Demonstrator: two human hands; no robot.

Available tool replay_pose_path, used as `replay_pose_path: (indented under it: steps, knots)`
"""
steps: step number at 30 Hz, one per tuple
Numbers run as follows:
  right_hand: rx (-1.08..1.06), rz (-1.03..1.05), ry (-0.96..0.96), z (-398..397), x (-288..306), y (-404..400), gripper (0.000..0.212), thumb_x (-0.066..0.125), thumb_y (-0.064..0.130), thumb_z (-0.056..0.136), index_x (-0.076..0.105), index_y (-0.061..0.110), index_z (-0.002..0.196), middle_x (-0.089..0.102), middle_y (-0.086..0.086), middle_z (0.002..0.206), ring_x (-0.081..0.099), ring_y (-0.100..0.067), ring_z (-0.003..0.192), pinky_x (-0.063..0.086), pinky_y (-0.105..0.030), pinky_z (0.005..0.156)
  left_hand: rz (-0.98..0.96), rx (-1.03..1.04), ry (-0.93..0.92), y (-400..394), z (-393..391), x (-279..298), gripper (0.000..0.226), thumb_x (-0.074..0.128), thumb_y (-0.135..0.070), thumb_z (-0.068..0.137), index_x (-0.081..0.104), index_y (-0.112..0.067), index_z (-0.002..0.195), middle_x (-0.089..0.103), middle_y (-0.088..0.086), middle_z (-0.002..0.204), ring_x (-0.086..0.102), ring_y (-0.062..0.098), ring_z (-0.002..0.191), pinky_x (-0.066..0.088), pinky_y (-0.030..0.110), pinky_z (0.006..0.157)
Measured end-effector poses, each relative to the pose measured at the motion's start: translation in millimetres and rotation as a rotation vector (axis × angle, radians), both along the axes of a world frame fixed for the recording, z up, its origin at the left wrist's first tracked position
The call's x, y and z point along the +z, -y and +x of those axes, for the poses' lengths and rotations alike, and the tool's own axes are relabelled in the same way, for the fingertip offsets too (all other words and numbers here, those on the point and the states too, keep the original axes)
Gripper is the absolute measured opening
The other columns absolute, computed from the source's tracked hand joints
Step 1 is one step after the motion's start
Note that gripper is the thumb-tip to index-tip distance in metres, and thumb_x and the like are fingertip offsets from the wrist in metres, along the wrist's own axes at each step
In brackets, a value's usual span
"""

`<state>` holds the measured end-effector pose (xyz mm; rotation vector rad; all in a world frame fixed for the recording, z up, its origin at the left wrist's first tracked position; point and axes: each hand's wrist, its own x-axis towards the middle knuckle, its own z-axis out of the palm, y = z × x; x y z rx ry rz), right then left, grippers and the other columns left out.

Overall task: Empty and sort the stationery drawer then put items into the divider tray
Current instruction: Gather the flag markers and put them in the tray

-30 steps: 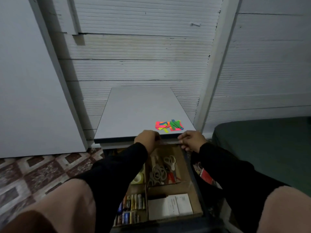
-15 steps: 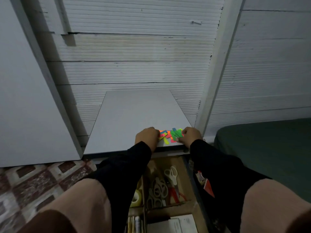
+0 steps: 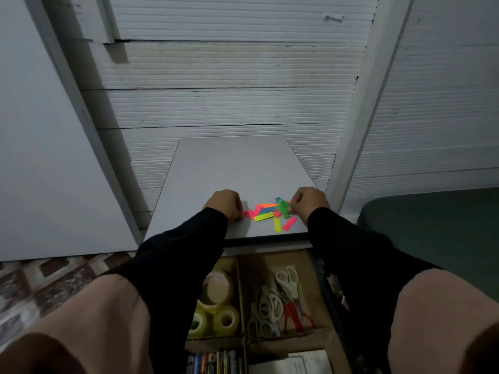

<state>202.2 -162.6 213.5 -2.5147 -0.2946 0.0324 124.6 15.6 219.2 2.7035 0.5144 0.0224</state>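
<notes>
Several neon sticky flags [image 3: 270, 213] in pink, yellow, orange, blue and green lie scattered near the front edge of a small grey table [image 3: 232, 168]. My right hand [image 3: 309, 202] pinches a green flag [image 3: 283, 207] at the pile's right side. My left hand [image 3: 224, 203], fingers curled, touches a pink flag [image 3: 247, 214] at the pile's left end. Below the table the cardboard divider tray [image 3: 328, 334] holds tape rolls [image 3: 216, 306], scissors [image 3: 280, 298], batteries [image 3: 213, 363] and white note pads [image 3: 305, 364] in separate compartments.
A white ribbed wall rises behind the table. A white board [image 3: 40, 130] leans at the left over a patterned tile floor [image 3: 40, 279]. A dark green cushion [image 3: 437, 230] sits at the right. My knees fill the lower corners.
My hands rose from the drawer's edge onto the tabletop and moved apart. The flags, bunched a second ago, now lie spread out. The view tilted so the tray appears lower.
</notes>
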Motion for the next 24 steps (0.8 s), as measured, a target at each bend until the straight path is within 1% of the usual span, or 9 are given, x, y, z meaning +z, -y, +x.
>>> replay_pose_path:
  steps: [4,7,9,12,15,16,19,22,24]
  knots:
    - [0.011,0.033,-0.047,7.7,6.5,8.4,0.020,0.072,0.009,0.080,0.071,-0.001,0.098,0.069,-0.014,0.107,0.054,-0.018,0.085,0.042,-0.020,0.067,-0.143,0.084,0.080,-3.7,-2.9,-5.5,0.026,0.072,-0.025,0.081,0.070,-0.009,0.101,0.066,0.008,0.112,0.059,0.022,0.104,0.043,0.023,0.080]
    - [-0.008,0.062,-0.086,15.3,10.2,14.5,0.021,0.069,0.008,0.083,0.070,-0.002,0.102,0.068,-0.014,0.110,0.058,-0.020,0.090,0.040,-0.020,0.075,-0.272,0.106,0.106,-5.6,-4.0,-2.4,0.020,0.072,-0.018,0.081,0.073,-0.006,0.097,0.070,0.011,0.102,0.057,0.016,0.082,0.047,0.022,0.069]
    - [-0.041,0.108,-0.107,19.9,11.3,17.2,0.021,0.067,0.008,0.085,0.070,-0.002,0.104,0.069,-0.015,0.109,0.062,-0.025,0.098,0.042,-0.022,0.079,-0.358,0.130,0.122,-7.7,-2.5,2.6,0.017,0.071,-0.012,0.081,0.073,-0.003,0.096,0.070,0.011,0.086,0.056,0.016,0.070,0.052,0.023,0.066]
    - [-0.059,0.138,-0.188,22.4,13.3,21.2,0.025,0.069,0.010,0.084,0.070,-0.004,0.104,0.066,-0.012,0.086,0.055,-0.018,0.067,0.048,-0.027,0.073,-0.453,0.141,0.097,-10.0,0.1,10.5,0.013,0.070,-0.007,0.082,0.071,-0.001,0.093,0.060,0.004,0.064,0.056,0.012,0.054,0.051,0.015,0.050]
    - [-0.058,0.147,-0.278,19.5,9.4,22.7,0.026,0.068,0.008,0.082,0.068,-0.002,0.106,0.056,-0.003,0.062,0.048,-0.013,0.053,0.045,-0.021,0.048,-0.425,0.104,0.052,-7.4,1.6,13.0,0.005,0.074,-0.009,0.079,0.071,-0.008,0.082,0.061,0.005,0.066,0.057,0.009,0.048,0.053,0.016,0.051]
    - [-0.052,0.141,-0.294,16.6,7.3,21.0,0.028,0.068,0.008,0.082,0.067,-0.001,0.108,0.058,-0.005,0.065,0.051,-0.015,0.056,0.047,-0.022,0.050,-0.414,0.096,0.040,-5.0,1.7,12.2,0.008,0.075,-0.010,0.078,0.071,-0.009,0.085,0.062,0.006,0.069,0.056,0.009,0.050,0.054,0.018,0.055]
    - [-0.020,-0.043,-0.197,10.1,-2.5,11.1,0.034,0.072,0.013,0.080,0.066,-0.001,0.110,0.067,-0.016,0.104,0.063,-0.024,0.091,0.051,-0.030,0.082,-0.228,0.039,0.014,-0.6,5.4,4.0,0.029,0.075,-0.016,0.078,0.071,-0.010,0.106,0.068,0.011,0.098,0.061,0.015,0.074,0.053,0.026,0.076]
    - [-0.008,-0.183,-0.075,3.4,-4.9,3.6,0.029,0.068,0.015,0.084,0.066,0.002,0.110,0.065,-0.014,0.114,0.061,-0.028,0.106,0.048,-0.027,0.084,-0.110,0.016,0.006,3.4,6.2,-0.1,0.030,0.072,-0.019,0.080,0.070,-0.012,0.110,0.067,0.008,0.115,0.061,0.022,0.105,0.048,0.027,0.090]
    - [-0.002,-0.231,-0.045,1.7,-5.3,1.2,0.025,0.064,0.012,0.086,0.066,0.003,0.110,0.064,-0.015,0.115,0.060,-0.029,0.106,0.047,-0.027,0.082,-0.145,0.028,0.035,5.3,8.6,-0.1,0.026,0.070,-0.018,0.083,0.071,-0.010,0.107,0.069,0.009,0.106,0.063,0.021,0.098,0.050,0.027,0.086]
